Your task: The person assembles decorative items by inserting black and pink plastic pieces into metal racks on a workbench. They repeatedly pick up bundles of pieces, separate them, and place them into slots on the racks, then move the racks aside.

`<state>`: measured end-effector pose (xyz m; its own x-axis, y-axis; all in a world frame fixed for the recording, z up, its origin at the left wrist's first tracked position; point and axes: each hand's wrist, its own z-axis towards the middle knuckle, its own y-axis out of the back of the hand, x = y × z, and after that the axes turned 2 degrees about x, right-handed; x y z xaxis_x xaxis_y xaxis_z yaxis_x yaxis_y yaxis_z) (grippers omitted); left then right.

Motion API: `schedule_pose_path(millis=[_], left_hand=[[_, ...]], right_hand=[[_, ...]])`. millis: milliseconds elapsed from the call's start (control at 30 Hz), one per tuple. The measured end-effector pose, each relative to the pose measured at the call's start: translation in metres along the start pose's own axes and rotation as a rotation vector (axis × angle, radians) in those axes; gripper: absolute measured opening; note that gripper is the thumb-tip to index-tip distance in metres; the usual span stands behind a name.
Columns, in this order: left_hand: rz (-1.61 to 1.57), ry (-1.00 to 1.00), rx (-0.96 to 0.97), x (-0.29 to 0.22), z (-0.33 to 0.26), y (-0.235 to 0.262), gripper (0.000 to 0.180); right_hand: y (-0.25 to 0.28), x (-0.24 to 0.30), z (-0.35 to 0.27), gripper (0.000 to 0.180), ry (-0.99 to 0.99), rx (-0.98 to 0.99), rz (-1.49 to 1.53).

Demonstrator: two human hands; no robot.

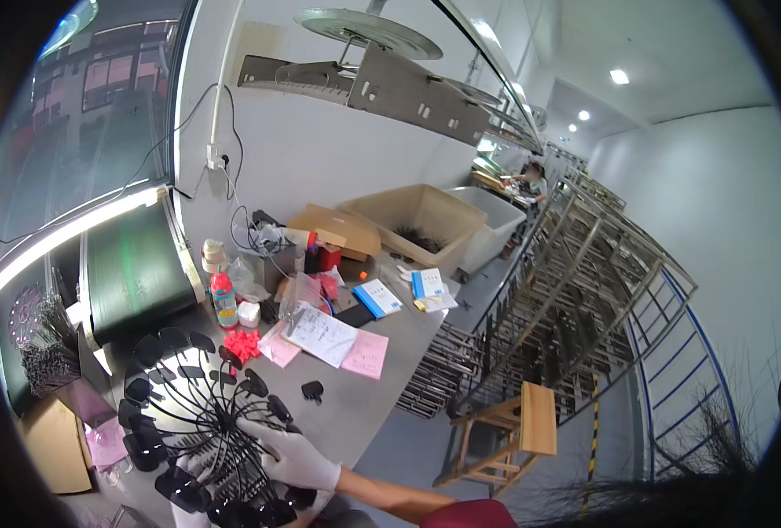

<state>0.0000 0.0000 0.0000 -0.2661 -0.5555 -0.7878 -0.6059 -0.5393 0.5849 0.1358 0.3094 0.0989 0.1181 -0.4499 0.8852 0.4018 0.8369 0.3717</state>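
Observation:
A round rack of curved black wire arms (223,414) fans out at the lower left, with glossy black pieces (147,449) at the arm tips. My right hand (289,456), in a white glove, reaches in from the lower right, its fingers closed around wires near the rack's hub. Beneath the rack, white glove fabric of my left hand (186,517) shows at the lower edge; its fingers are hidden by wires and black pieces. One loose black piece (312,391) lies on the metal table (355,418), right of the rack.
Behind the rack are small red pieces (242,344), a red-capped bottle (224,304), written sheets (322,334) and blue-white boxes (377,299). A dark conveyor belt (135,268) stands left. Beyond are a beige bin (364,211), a wooden stool (538,418), metal racks (566,264) and a distant person (531,183).

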Motion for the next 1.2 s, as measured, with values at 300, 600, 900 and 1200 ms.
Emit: schedule_pose_path(millis=[300,600,900,1200], left_hand=[[-0.993,-0.288,0.31,-0.151,-0.013,-0.066,0.066],[-1.427,-0.392,0.247,-0.171,-0.015,-0.09,0.075],[-1.738,-0.699,0.701,-0.203,0.003,-0.104,0.088],[-1.054,-0.446,0.538,-0.216,0.042,-0.134,0.073]], right_hand=[[-0.018,0.091,-0.125,0.078,-0.204,0.021,0.004],[0.024,0.064,-0.123,0.051,-0.055,-0.008,-0.372],[0.123,0.0,-0.049,0.096,-0.101,0.159,-0.118],[0.178,-0.079,0.048,0.057,-0.05,0.81,-0.474]])
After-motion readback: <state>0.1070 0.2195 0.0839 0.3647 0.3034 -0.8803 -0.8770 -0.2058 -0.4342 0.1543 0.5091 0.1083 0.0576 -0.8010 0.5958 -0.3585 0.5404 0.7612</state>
